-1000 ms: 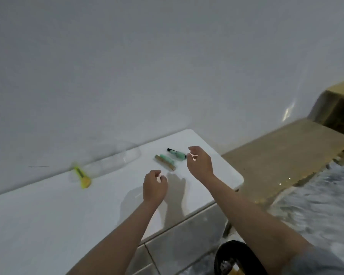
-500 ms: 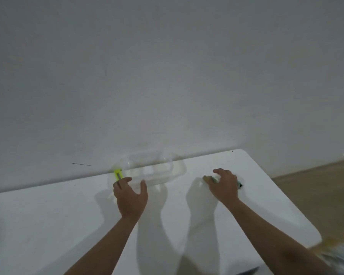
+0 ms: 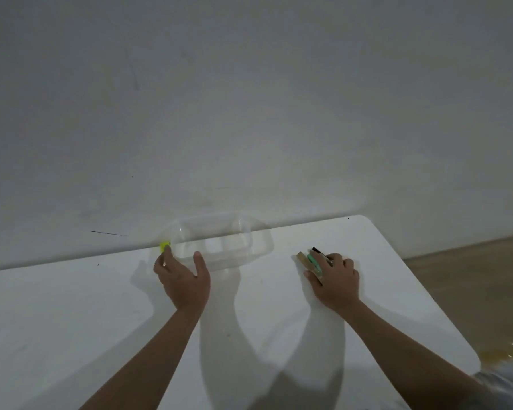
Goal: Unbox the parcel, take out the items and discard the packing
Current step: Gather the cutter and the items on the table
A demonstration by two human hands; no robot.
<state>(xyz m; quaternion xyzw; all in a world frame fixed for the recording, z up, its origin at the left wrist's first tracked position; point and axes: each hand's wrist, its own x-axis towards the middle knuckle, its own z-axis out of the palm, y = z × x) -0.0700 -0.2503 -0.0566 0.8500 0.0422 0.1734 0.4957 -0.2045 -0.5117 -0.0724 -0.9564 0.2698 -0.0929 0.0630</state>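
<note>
— Left hand [image 3: 184, 279]?
— Down on the white bench [image 3: 71, 335], fingers [image 3: 200, 261] spread apart around the near left corner of the clear plastic tray [image 3: 222, 244]; thumb set on the tray's near rim, forefinger up beside a small yellow-green item [image 3: 164, 247] at the tray's left end. Touching or not: cannot tell.
— Tray itself?
— Resting at the far edge of the bench, against the pale wall [image 3: 249, 99].
— Right hand [image 3: 335, 285]?
— Palm down, well apart from the tray, fingers curled over a tan flat piece [image 3: 304, 259], a mint-green item [image 3: 312, 259] and a dark-tipped one [image 3: 318, 251]. Pressing or clamping: cannot tell.
— Elsewhere?
— Brown floor [image 3: 471, 276] off to the right.
</note>
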